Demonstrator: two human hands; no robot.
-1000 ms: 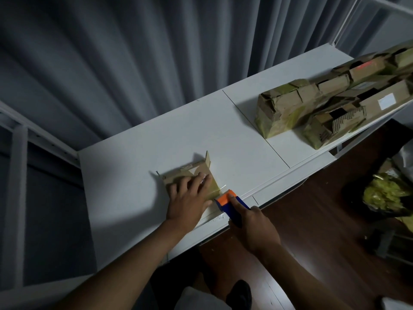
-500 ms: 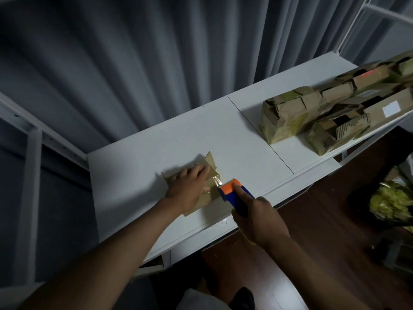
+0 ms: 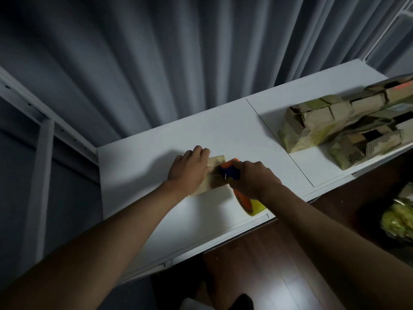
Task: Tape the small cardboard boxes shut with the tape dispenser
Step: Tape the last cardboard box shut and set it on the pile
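A small flat cardboard box (image 3: 215,161) lies on the white table (image 3: 243,135) near its middle. My left hand (image 3: 190,170) presses down on the box's left part, fingers curled over its far edge. My right hand (image 3: 253,179) grips the orange and blue tape dispenser (image 3: 231,168), whose head rests on the box's top right beside my left hand. The yellowish tape roll (image 3: 251,203) hangs below my right wrist. Most of the box is hidden under both hands.
A heap of several small cardboard boxes (image 3: 348,121) fills the table's right end. A grey curtain (image 3: 178,63) hangs right behind the table. A white frame post (image 3: 38,175) stands at the left. Dark wooden floor (image 3: 268,253) and a bag of yellow scraps (image 3: 397,218) lie to the near right.
My right hand has brought the dispenser from the box's near right edge up onto its top. My left hand has slid toward the box's far left edge; the raised flap is no longer visible.
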